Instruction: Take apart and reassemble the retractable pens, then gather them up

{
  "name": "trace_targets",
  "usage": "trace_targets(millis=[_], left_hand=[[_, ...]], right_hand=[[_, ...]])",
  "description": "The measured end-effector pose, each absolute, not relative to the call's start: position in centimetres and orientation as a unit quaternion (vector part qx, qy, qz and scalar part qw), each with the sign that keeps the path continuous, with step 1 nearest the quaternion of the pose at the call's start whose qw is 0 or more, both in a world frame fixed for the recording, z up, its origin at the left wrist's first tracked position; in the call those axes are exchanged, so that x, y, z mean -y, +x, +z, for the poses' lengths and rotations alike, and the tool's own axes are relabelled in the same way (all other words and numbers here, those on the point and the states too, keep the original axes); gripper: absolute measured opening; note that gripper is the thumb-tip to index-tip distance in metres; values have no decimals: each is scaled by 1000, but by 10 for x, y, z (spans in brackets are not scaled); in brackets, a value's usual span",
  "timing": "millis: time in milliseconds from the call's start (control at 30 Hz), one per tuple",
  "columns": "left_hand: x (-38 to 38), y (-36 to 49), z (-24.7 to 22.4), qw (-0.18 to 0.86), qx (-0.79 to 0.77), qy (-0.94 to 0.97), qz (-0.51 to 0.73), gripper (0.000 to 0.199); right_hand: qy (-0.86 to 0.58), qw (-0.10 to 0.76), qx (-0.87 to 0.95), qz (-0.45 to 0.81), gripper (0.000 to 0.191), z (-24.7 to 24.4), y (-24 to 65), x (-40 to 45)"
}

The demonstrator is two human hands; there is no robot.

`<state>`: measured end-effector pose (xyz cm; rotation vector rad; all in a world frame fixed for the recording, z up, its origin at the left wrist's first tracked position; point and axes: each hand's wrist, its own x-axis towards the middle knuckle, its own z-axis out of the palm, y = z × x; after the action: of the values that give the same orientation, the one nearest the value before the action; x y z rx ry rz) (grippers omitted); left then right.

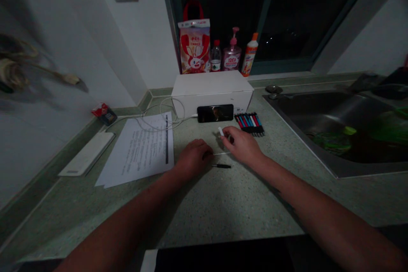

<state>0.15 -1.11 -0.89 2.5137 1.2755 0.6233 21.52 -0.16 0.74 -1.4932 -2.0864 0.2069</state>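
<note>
My right hand [242, 146] pinches a short white pen part [220, 131] upright between its fingertips. My left hand [193, 158] rests on the speckled green countertop [204, 204], its fingers curled around one end of a thin pale pen refill [222, 153]. That refill runs towards my right hand. Just below it lies a small black pen part [221, 165], touched by neither hand. A bundle of several coloured pens [250, 124] lies beyond my right hand, apart from it.
A black phone [215, 113] leans on a white box [212, 93], with a white cable trailing left. Printed papers [140, 151] and a white flat block [86, 154] lie to the left. A steel sink [334, 131] is on the right; bottles stand behind the box.
</note>
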Motion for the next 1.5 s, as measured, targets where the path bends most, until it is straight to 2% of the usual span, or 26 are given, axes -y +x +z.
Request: trace_targets(millis=[200, 467, 567, 767, 1033, 1167, 1233, 1400, 1500], left_hand=[[12, 1, -6, 86, -450, 865, 202, 9], [12, -15, 1, 57, -396, 839, 370, 17], [13, -15, 4, 50, -403, 823, 398, 21], [13, -13, 3, 70, -432, 822, 365, 25], [16, -14, 8, 31, -449, 816, 364, 26], [16, -13, 4, 66, -434, 822, 363, 22], [16, -10, -2, 99, -444, 808, 374, 22], [18, -3, -11, 133, -500, 732, 444, 73], [21, -1, -10, 134, -455, 784, 400, 67]], right_hand=[[-587, 306, 746, 77, 17, 9, 221, -1], [-590, 321, 740, 28, 21, 7, 233, -7], [-572, 313, 758, 21, 21, 6, 232, -6], [-543, 282, 791, 10, 21, 8, 229, -2], [-476, 242, 846, 2, 21, 13, 228, -3], [-444, 227, 867, 23, 22, 11, 222, 1], [-454, 240, 856, 52, 27, 9, 219, 3], [-514, 343, 774, 138, 68, 3, 216, 3], [-516, 402, 738, 167, 76, 0, 217, 0]])
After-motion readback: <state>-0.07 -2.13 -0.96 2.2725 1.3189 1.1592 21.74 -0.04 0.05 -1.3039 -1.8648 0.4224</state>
